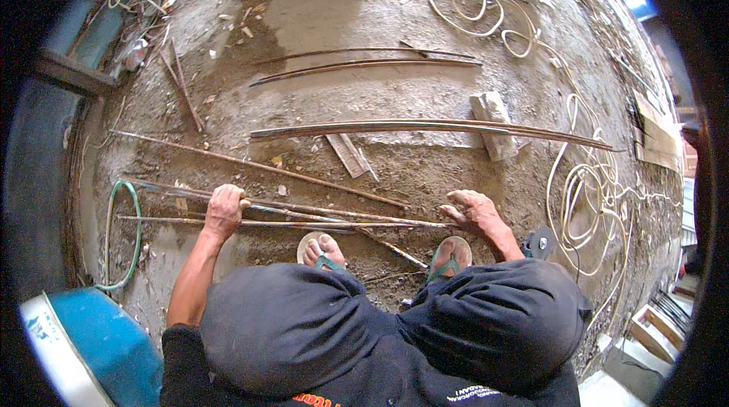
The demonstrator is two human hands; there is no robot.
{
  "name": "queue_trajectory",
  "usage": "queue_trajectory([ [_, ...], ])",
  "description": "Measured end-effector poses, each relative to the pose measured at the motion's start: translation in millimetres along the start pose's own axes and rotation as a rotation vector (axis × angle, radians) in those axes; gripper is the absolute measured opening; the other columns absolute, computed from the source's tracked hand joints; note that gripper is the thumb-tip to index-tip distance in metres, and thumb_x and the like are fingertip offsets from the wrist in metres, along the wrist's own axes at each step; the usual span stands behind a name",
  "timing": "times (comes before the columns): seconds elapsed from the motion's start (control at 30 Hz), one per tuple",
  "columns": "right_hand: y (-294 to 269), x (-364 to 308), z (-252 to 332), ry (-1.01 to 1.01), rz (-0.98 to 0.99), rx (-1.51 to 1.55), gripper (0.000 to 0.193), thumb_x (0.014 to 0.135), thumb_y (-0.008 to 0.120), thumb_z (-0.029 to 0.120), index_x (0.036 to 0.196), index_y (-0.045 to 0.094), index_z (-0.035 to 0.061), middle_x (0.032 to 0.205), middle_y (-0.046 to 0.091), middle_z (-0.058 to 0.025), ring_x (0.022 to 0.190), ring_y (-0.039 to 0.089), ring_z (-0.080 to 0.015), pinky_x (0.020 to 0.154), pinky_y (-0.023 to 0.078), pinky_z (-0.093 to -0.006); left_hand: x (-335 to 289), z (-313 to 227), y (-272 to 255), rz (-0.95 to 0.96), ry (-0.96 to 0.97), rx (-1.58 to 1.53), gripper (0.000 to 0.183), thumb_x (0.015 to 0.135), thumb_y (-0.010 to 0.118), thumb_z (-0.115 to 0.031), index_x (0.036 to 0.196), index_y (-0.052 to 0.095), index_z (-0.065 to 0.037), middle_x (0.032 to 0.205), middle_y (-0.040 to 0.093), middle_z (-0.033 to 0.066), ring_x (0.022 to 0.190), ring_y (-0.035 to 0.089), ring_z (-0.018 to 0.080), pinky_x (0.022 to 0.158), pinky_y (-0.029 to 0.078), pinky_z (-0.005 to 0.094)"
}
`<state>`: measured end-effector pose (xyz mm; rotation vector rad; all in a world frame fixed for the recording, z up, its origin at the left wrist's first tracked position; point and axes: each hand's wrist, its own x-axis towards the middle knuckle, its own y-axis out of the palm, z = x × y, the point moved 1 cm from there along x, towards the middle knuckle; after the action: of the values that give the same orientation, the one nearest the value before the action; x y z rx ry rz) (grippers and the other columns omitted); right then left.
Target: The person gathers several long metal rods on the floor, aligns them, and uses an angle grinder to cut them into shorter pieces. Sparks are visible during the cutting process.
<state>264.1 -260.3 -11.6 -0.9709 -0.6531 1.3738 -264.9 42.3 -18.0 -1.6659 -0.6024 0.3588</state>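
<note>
Several long thin rusty metal rods lie on the ground before me. My left hand (225,209) is closed around a rusty rod (342,215) at the left; its fingertips are partly hidden. Another rod (357,225) runs just below it, and the two draw together toward the right. By their right ends is my right hand (478,213), open, with fingers apart and the thumb close to the rod tips. Whether it touches them I cannot tell. A whitish rod (395,249) slants down between my sandalled feet, and a separate rod (304,174) lies beyond my left hand.
Farther off, a bundle of rods (425,127) rests across a stone block (493,115). Bent bars (372,64) lie beyond it. Coiled pale hose (566,209) covers the right side. A green hose loop (138,236) and a blue container (106,339) stand at left.
</note>
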Motion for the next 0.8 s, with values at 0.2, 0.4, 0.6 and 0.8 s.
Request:
queue_trajectory([
  [0.2,-34,34,51,-0.135,-0.109,-0.046,0.031,0.093,0.071,0.038,0.107,0.072,0.0100,0.098,0.073,-0.0128,0.094,0.068,-0.0332,0.084,0.054,-0.0448,29,-39,-7,-0.091,0.146,-0.042,0.017,0.085,0.071,-0.016,0.094,0.059,-0.008,0.086,0.060,0.0106,0.081,0.061,0.0321,0.074,0.047,0.0446],
  [0.4,-74,63,91,-0.314,-0.031,-0.061,0.045,0.094,0.067,0.048,0.114,0.071,0.0075,0.102,0.072,-0.0151,0.097,0.070,-0.0339,0.084,0.057,-0.0438,114,-143,8,-0.155,0.258,-0.396,0.013,0.082,0.072,-0.010,0.094,0.066,-0.007,0.079,0.063,0.0113,0.074,0.067,0.0322,0.064,0.054,0.0428],
  [0.6,-71,56,117,-0.247,0.111,-0.307,0.036,0.097,0.061,0.046,0.109,0.067,0.0125,0.084,0.069,-0.0118,0.079,0.072,-0.0332,0.064,0.057,-0.0444,162,-230,-5,-0.177,0.318,-0.515,0.012,0.088,0.070,-0.015,0.098,0.067,-0.008,0.080,0.064,0.0109,0.073,0.068,0.0302,0.062,0.055,0.0397],
  [0.8,-130,35,57,-0.322,-0.105,-0.432,0.024,0.095,0.065,0.041,0.094,0.068,0.0177,0.079,0.068,-0.0061,0.074,0.070,-0.0275,0.063,0.054,-0.0419,144,-177,-32,-0.086,0.067,-0.323,0.056,0.085,0.076,-0.046,0.119,0.066,-0.003,0.097,0.071,0.0162,0.091,0.067,0.0347,0.082,0.050,0.0462],
])
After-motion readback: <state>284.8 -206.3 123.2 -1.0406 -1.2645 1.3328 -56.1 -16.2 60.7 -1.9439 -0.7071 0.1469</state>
